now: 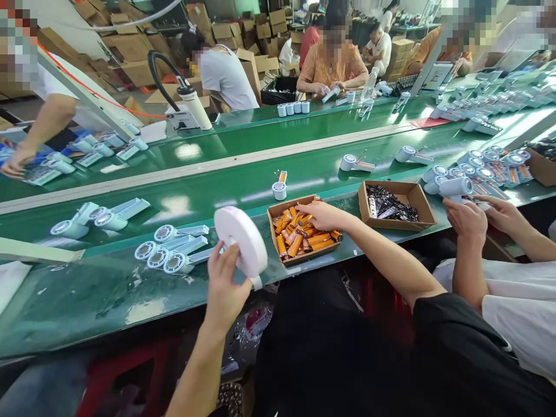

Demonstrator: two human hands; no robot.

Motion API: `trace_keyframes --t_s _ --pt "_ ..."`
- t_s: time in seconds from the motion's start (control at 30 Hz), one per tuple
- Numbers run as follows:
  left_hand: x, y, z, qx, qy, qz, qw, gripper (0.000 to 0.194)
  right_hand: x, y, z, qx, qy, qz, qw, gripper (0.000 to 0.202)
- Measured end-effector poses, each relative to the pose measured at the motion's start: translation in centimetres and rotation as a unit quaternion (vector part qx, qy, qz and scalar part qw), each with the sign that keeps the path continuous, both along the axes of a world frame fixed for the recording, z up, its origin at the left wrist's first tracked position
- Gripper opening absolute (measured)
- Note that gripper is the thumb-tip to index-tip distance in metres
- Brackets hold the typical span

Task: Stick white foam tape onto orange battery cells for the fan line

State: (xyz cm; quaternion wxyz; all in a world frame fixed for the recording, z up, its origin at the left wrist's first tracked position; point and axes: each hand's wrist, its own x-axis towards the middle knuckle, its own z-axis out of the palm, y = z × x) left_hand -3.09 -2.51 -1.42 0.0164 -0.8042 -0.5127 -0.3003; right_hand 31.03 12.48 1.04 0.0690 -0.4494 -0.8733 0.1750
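My left hand (226,284) is wrapped round a large white roll (241,240), held upright over the front edge of the green bench. My right hand (320,213) reaches into a cardboard box (284,259) of orange cylinders (295,243); its fingertips are among the cylinders at the back, and whether they grip one is hidden. Left of the roll lie several pale blue housings with round heads (174,262). Behind the orange cylinders' box, a single housing (280,190) stands on the green belt with an orange piece in its handle.
A second cardboard box (367,219) holds dark small parts. At the right, a co-worker's hands (467,217) hold a housing beside a pile of others (482,168). More people sit across the belt (208,168). A slanted metal post (82,87) rises at the left.
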Motion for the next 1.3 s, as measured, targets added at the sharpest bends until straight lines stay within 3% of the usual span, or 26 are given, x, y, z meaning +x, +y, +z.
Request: trace_keyframes --t_s 0.17,0.27,0.33,0.4,0.47,0.53,0.6,0.7,0.77,0.87,0.97,1.07,1.2,1.3 --pt "2.8 0.1 -0.5 0.034 0.008 -0.019 0.999 0.081 -0.1 -0.3 -1.1 -0.051 0.023 0.006 0.998 0.066" --pt "2.9 -0.3 -0.6 0.058 0.052 -0.031 0.997 0.081 0.0 -0.5 -0.9 -0.063 0.126 -0.029 0.99 0.059" --pt "2.6 -0.5 -0.4 0.087 0.078 -0.027 0.993 0.078 0.0 -1.0 -0.3 -0.07 0.287 -0.081 0.952 0.054" --pt "2.4 -0.7 -0.2 0.106 0.097 -0.015 0.989 0.073 -0.1 -2.2 0.7 -0.077 0.44 -0.119 0.887 0.056" --pt "2.2 -0.8 0.0 0.112 0.115 -0.005 0.987 0.07 -0.4 -4.1 1.9 -0.082 0.51 -0.125 0.847 0.053" --pt "2.3 -0.9 0.1 0.112 0.136 0.0 0.984 0.069 -0.7 -6.2 3.0 -0.077 0.502 -0.112 0.854 0.046" --pt "2.4 -1.0 0.1 0.116 0.158 -0.002 0.981 0.07 -1.3 -8.0 3.6 -0.056 0.46 -0.097 0.881 0.038" --pt "2.6 -0.9 0.4 0.124 0.178 -0.006 0.976 0.074 -2.1 -9.2 3.2 -0.017 0.407 -0.094 0.908 0.036" --pt "2.8 -0.7 0.8 0.131 0.188 -0.004 0.973 0.075 -2.3 -9.3 2.5 -0.024 0.406 -0.104 0.908 0.037" --pt "2.9 -0.5 2.0 0.143 0.207 -0.001 0.968 0.076 -2.1 -9.0 1.1 -0.113 0.459 -0.074 0.878 0.048" --pt "3.4 -0.3 3.1 0.163 0.216 0.004 0.963 0.075 -1.9 -8.6 -0.1 -0.19 0.533 -0.044 0.823 0.058" --pt "4.5 0.0 3.3 0.173 0.194 0.018 0.965 0.071 -3.0 -8.5 -1.2 -0.17 0.655 -0.107 0.728 0.056" --pt "7.2 0.3 1.6 0.181 0.149 0.037 0.971 0.062 -6.5 -9.8 -2.7 -0.091 0.8 -0.215 0.553 0.063" --pt "9.4 -0.6 -0.5 0.179 0.118 0.047 0.976 0.066 -8.0 -10.9 -3.7 -0.053 0.834 -0.282 0.472 0.068"
